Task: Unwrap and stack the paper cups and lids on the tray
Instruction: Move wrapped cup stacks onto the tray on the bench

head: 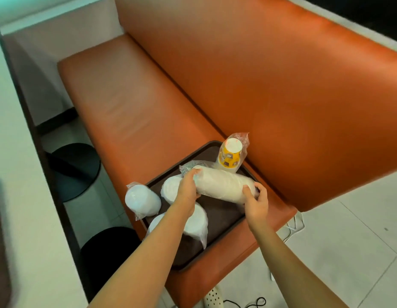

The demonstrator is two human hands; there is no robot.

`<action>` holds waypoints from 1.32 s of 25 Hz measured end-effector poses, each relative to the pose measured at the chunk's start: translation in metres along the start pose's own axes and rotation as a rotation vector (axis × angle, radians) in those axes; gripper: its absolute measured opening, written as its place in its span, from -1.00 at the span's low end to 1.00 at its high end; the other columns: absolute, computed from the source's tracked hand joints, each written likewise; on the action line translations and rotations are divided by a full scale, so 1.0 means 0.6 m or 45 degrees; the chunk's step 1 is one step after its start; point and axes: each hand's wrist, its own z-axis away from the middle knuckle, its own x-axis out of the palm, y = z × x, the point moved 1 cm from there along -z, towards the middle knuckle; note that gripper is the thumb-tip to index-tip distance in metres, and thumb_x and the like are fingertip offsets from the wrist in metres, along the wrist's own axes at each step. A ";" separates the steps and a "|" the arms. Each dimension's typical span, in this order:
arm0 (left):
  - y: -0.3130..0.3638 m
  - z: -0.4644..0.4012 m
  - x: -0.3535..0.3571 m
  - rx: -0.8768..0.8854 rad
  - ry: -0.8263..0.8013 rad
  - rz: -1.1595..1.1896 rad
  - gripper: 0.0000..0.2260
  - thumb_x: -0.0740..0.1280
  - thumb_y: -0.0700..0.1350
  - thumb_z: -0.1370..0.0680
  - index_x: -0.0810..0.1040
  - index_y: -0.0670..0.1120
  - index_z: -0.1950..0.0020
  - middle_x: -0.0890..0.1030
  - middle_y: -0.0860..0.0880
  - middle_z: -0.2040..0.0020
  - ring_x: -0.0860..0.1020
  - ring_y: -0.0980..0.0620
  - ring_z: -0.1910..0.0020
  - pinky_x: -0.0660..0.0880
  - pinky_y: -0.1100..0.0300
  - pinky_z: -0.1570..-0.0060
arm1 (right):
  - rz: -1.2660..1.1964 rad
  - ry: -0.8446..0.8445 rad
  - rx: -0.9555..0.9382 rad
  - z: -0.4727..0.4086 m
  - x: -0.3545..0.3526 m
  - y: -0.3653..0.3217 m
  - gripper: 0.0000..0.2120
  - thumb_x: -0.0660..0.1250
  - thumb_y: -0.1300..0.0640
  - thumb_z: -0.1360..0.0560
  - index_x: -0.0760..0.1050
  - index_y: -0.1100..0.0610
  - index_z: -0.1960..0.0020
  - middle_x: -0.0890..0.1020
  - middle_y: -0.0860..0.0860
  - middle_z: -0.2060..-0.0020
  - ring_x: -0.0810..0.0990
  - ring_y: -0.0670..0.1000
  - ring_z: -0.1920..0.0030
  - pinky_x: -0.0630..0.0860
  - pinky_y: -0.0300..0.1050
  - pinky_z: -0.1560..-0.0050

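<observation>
A dark brown tray (224, 221) lies on the orange bench seat. Both hands hold a long white sleeve of lids in clear plastic (222, 182) lying sideways above the tray. My left hand (188, 187) grips its left end, near the bunched plastic. My right hand (256, 200) grips its right end. Behind it a stack of yellow paper cups (229, 156) stands upside down in plastic wrap. Three more wrapped white stacks are here: one (170, 190) behind my left hand, one (197, 225) under my left forearm, and one (142, 201) off the tray's left edge.
The orange bench seat (130, 103) stretches away behind the tray, with its backrest (270, 85) to the right. Round black table bases (75, 170) stand on the floor at left. White cables (293, 225) and a dotted power strip (213, 298) lie on the tiled floor.
</observation>
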 end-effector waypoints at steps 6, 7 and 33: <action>0.140 0.151 -0.071 0.811 0.226 0.347 -0.61 0.14 -0.07 -0.62 0.26 -0.09 -0.45 0.44 -0.16 -0.33 0.45 -0.13 -0.27 0.44 -0.01 -0.26 | -0.187 -0.273 -0.349 0.176 0.064 -0.129 -0.49 0.40 0.06 -0.43 0.36 0.06 -0.34 0.49 0.06 -0.22 0.50 0.09 -0.19 0.49 0.24 -0.18; 0.169 0.190 -0.091 0.946 0.242 0.423 -0.58 0.13 -0.02 -0.61 0.25 -0.11 -0.45 0.43 -0.16 -0.34 0.45 -0.12 -0.28 0.45 0.04 -0.25 | -0.187 -0.335 -0.398 0.207 0.082 -0.153 -0.46 0.39 0.02 -0.40 0.34 0.03 -0.35 0.47 0.05 -0.26 0.48 0.09 -0.25 0.47 0.25 -0.20; 0.434 0.584 -0.902 1.515 1.077 -0.579 -0.44 0.53 -0.11 -0.34 0.38 -0.02 -0.26 0.51 0.01 -0.21 0.49 0.04 -0.14 0.36 0.31 -0.03 | 0.758 -1.493 -0.761 0.940 0.686 -0.271 -0.13 0.51 0.03 -0.24 0.18 0.05 -0.45 0.46 0.08 -0.29 0.52 0.14 -0.21 0.53 0.09 -0.16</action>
